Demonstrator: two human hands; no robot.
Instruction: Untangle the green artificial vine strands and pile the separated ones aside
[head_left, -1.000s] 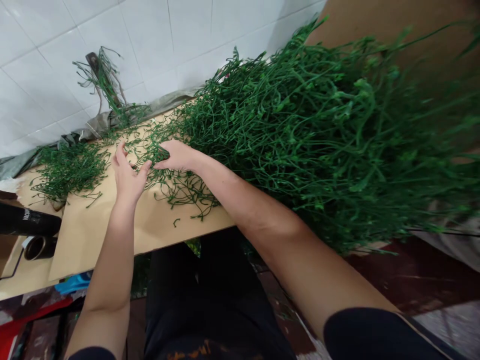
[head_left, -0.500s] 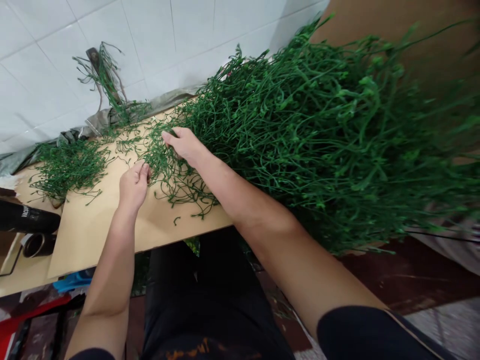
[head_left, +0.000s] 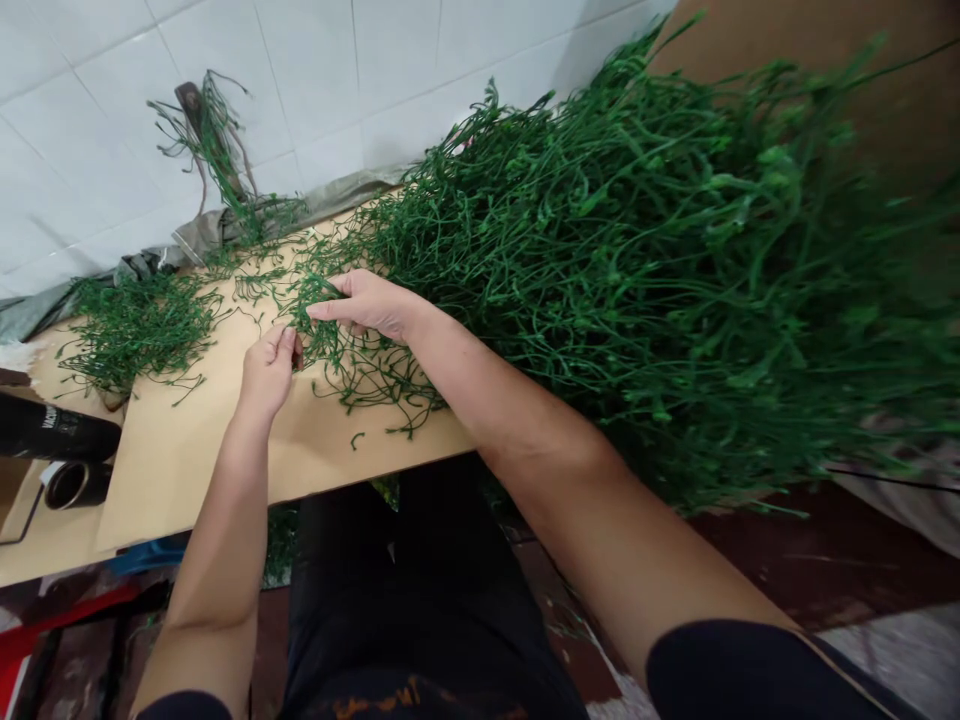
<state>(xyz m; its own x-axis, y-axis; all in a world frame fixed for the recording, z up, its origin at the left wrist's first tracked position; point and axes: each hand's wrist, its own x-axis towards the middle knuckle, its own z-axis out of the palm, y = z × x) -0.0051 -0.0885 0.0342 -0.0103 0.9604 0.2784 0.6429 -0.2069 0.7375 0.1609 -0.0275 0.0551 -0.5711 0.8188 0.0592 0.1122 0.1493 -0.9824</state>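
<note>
Head view, green stems (head_left: 364, 374), beneath right grip (head_left: 369, 302)

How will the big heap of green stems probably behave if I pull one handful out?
The big heap of green stems would probably cling together, because many stems cross and tangle. Each stem would likely bend rather than stay stiff, as they look thin and many curve. Some might fall loose, since single ends stick out at the edges.
</note>
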